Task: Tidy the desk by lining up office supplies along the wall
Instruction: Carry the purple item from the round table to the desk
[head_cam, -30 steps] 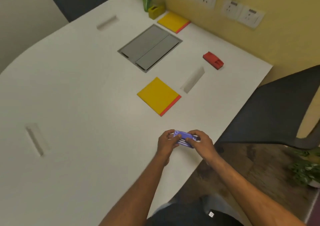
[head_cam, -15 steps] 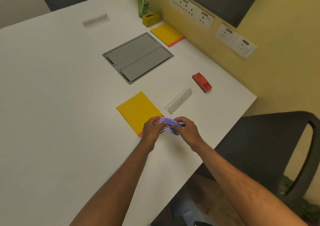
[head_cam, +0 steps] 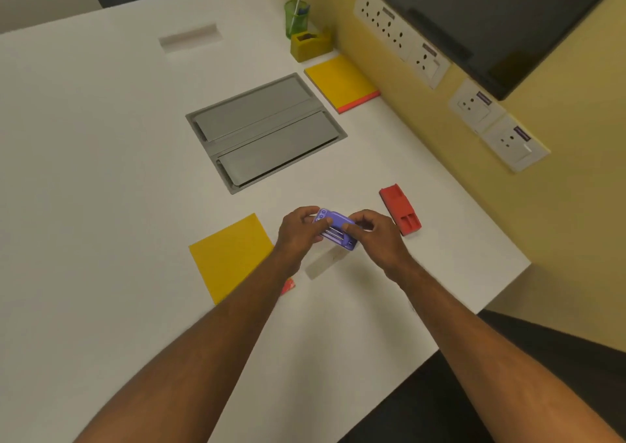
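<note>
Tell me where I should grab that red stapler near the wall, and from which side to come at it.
Grip the red stapler across its narrow width, around the middle of its long body, probably coming down from above. It lies flat on the white desk with bare surface along both long sides, so fingers and thumb fit there. Both hands are now busy with the purple stapler; the right hand is nearer.

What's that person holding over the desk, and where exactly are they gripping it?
A small purple stapler, held above the desk with both hands: the left hand grips its far-left end, the right hand pinches its near-right end.
</note>
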The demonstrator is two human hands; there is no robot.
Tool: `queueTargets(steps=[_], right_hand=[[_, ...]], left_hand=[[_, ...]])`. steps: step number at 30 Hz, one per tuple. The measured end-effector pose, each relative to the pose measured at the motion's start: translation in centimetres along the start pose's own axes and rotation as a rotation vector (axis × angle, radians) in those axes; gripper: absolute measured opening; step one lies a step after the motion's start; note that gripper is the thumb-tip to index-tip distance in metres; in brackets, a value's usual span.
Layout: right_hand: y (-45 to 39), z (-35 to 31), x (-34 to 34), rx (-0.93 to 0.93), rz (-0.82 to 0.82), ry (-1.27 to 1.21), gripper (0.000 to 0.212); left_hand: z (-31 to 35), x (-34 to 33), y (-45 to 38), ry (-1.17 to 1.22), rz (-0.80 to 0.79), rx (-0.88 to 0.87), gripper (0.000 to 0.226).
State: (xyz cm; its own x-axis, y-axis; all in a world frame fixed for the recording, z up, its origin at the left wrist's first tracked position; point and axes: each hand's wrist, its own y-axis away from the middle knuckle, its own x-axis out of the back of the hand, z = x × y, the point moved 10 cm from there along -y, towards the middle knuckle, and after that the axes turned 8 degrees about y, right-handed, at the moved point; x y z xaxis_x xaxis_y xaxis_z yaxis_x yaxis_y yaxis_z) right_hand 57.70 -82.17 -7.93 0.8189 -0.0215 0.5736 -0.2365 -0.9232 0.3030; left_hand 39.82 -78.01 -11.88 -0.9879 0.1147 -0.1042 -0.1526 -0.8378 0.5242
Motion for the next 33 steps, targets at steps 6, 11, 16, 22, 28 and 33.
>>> queueTargets(steps=[6,11,16,22,28,33], right_hand=[[-6.9,2.2,1.7,-0.067,-0.032,-0.071,0.007],[-12.6,5.2,2.5,-0.195,0.035,-0.262,0.011],[-18.1,8.6,2.8,-0.382,0.142,-0.52,0.007],[-25.5,10.3,3.4,-0.481,0.224,-0.792,0.003],[-32.4,10.9,4.3,-0.491,0.284,-0.916,0.005],[-36.0,10.1,4.3,-0.504,0.284,-0.91,0.02]], left_hand=[[2.2,-3.3,-6.6,-0.041,-0.044,-0.029,0.043],[3.4,-3.8,-13.0,-0.157,0.056,-0.139,0.039],[4.1,-3.3,-17.6,-0.672,0.135,-0.425,0.043],[1.2,-3.8,-21.8,-1.172,0.083,-0.59,0.054],[-0.4,-4.1,-22.6,-1.317,0.162,-0.628,0.059],[-0.6,-3.9,-22.6,-1.348,0.161,-0.594,0.06]])
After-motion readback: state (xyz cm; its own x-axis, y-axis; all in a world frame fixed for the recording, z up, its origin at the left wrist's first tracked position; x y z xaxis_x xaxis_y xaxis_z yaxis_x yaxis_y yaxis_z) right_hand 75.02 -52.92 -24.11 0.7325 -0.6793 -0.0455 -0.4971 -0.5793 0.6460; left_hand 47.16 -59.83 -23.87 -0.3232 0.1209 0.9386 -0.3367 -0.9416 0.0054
